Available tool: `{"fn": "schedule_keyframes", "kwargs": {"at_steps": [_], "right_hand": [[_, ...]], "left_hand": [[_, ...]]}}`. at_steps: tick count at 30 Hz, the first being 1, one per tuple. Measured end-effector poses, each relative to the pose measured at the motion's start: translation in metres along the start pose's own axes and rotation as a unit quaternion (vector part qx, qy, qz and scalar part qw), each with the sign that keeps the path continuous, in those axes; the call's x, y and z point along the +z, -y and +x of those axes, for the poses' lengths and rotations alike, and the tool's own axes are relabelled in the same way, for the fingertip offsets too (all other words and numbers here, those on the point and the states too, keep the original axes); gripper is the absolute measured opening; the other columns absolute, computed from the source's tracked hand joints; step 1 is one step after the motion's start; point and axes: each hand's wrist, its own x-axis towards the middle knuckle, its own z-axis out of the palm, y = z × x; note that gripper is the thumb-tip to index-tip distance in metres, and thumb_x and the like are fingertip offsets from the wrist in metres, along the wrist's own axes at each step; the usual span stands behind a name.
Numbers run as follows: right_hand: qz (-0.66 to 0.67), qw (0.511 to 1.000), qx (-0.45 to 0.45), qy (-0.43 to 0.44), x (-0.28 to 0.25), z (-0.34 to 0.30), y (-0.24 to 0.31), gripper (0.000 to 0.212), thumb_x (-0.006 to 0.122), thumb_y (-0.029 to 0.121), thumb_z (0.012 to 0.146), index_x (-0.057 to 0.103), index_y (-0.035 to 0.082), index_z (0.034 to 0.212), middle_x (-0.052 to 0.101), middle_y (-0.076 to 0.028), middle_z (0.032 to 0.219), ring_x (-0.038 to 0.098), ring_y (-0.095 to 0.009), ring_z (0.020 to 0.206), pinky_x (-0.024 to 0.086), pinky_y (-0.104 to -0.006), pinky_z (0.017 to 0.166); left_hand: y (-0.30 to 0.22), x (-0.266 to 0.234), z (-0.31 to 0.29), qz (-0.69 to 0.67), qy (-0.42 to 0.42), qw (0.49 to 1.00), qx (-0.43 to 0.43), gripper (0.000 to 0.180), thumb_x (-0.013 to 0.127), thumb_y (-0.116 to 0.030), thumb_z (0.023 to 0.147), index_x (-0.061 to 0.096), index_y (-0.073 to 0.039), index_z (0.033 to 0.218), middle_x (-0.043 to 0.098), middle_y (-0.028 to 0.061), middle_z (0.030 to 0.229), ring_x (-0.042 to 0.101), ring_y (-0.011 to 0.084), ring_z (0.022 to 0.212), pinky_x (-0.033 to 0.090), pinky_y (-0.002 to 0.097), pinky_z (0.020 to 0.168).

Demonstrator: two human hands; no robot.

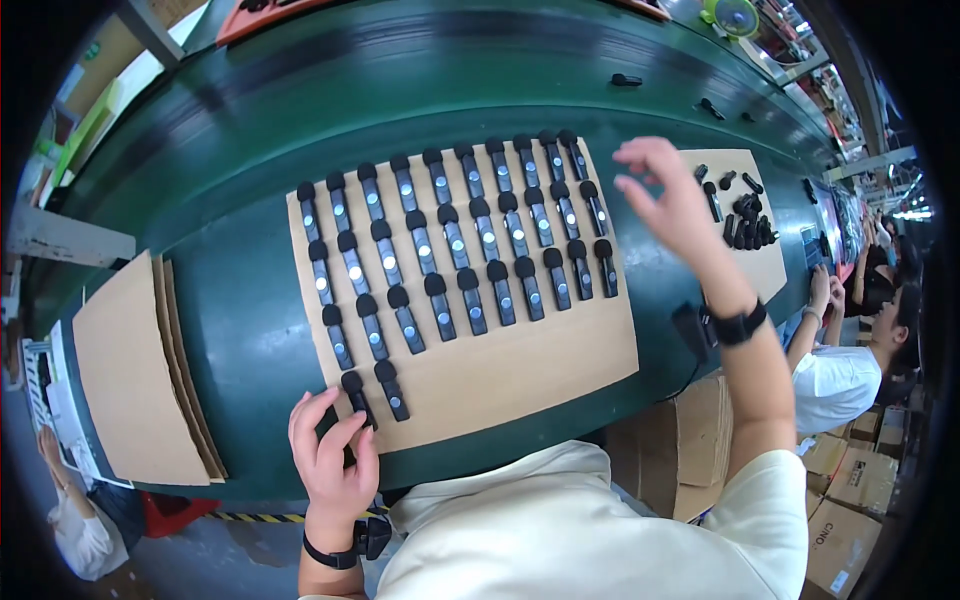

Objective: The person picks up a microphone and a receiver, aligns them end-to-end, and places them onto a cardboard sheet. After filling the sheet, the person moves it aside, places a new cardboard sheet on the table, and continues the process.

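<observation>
Rows of black clip-on microphones (pixel 462 238) with round foam tips lie on a brown cardboard sheet (pixel 520 385). At the sheet's lower-left corner, my left hand (pixel 335 455) has its fingers bent around the lower end of one microphone (pixel 357 395). Part of that microphone is hidden by the fingers. Just right of it lies another microphone (pixel 391 391) in the same short row. My right hand (pixel 665 195) is raised beyond the sheet's right edge, thumb and fingers apart, with nothing in it. A smaller cardboard sheet (pixel 765 270) to its right carries a loose pile of microphones (pixel 748 225).
Stacked cardboard sheets (pixel 125 370) lie on the left of the green work surface (pixel 240 330). Several loose black pieces, including one microphone (pixel 626 80), lie on the far strip. A co-worker (pixel 840 370) sits at the right; cardboard boxes (pixel 865 480) stand behind.
</observation>
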Motion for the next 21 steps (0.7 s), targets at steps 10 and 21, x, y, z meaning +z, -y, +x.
{"fn": "schedule_keyframes", "kwargs": {"at_steps": [10,21], "right_hand": [[-0.228,0.957,0.172,-0.053,0.014,0.120,-0.178,0.042,0.065,0.024,0.088,0.057,0.012,0.127,0.049,-0.024,0.130,0.055,-0.038,0.115,0.046,-0.0413,0.098],[0.023,0.991,0.134,0.017,0.001,0.114,-0.150,0.028,0.066,0.014,0.089,0.064,0.005,0.115,0.065,-0.006,0.095,0.060,-0.017,0.087,0.048,-0.0275,0.080]], "left_hand": [[-0.025,0.008,0.031,-0.031,0.023,0.999,0.015,0.023,0.070,-0.001,0.073,0.063,-0.005,0.094,0.058,0.0182,0.118,0.056,0.0382,0.106,0.043,0.0518,0.097],[-0.044,0.018,0.053,-0.051,0.032,0.998,0.025,0.021,0.066,0.004,0.073,0.061,-0.003,0.093,0.059,0.0194,0.117,0.058,0.0362,0.106,0.045,0.0439,0.096]]}}
